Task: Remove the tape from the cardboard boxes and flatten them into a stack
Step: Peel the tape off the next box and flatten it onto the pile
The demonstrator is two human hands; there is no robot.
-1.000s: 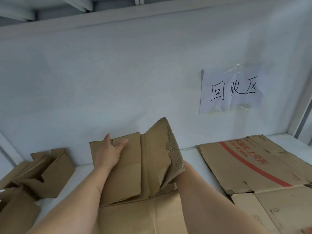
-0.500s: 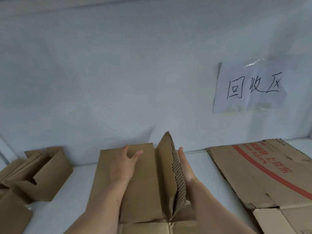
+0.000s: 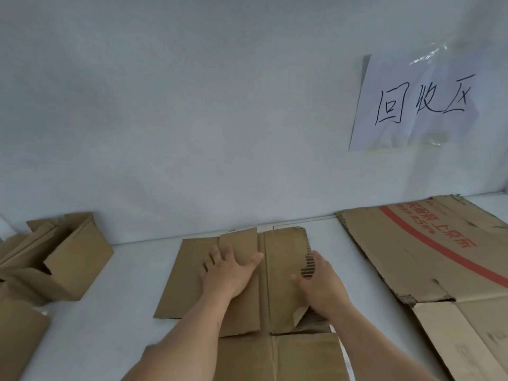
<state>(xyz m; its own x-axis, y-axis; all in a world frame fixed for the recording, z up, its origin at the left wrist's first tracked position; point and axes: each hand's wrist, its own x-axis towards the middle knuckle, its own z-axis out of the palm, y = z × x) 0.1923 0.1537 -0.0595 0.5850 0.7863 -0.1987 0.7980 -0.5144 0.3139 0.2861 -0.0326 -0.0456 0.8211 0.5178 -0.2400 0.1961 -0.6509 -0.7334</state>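
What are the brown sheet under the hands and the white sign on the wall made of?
The flattened brown box looks like matte corrugated cardboard: fluted ridges show along its torn right edge. The white handwritten sign looks like thin paper, creased, with shiny strips, probably clear tape, at its top and bottom edges.

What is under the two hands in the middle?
A flattened brown cardboard box lies on the white table. The left hand presses its left flap; the right hand presses its torn right edge. Whether anything lies beneath the cardboard is hidden.
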